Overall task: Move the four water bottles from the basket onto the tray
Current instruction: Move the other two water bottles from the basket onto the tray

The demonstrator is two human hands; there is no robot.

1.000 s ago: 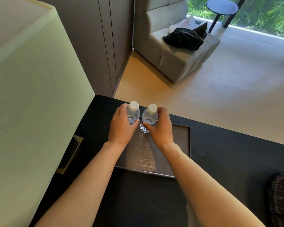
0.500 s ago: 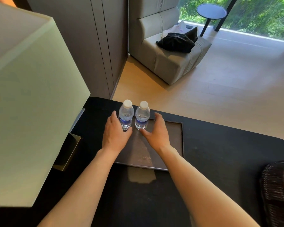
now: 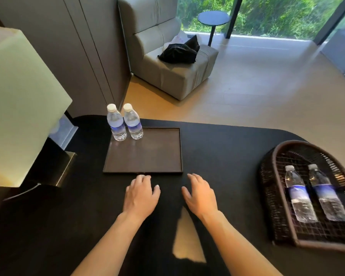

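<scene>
Two clear water bottles with white caps stand upright side by side at the far left corner of the dark square tray (image 3: 147, 160): one bottle (image 3: 116, 122) on the left, the other bottle (image 3: 132, 122) touching it on the right. Two more bottles lie flat in the dark wicker basket (image 3: 275, 196) at the right: a left one (image 3: 300, 194) and a right one (image 3: 327, 193). My left hand (image 3: 140, 195) and my right hand (image 3: 200, 194) hover just in front of the tray's near edge, fingers spread, holding nothing.
A large cream lampshade (image 3: 18, 108) fills the left side, with its brass base (image 3: 65, 169) on the black table (image 3: 217, 148). Beyond the table's far edge are a wooden floor, a grey armchair (image 3: 173, 72) and a small round side table (image 3: 213, 18).
Both hands have let go of the two bottles on the tray and drawn back toward me, past the tray's near edge. The view has swung right, bringing the basket into sight.
</scene>
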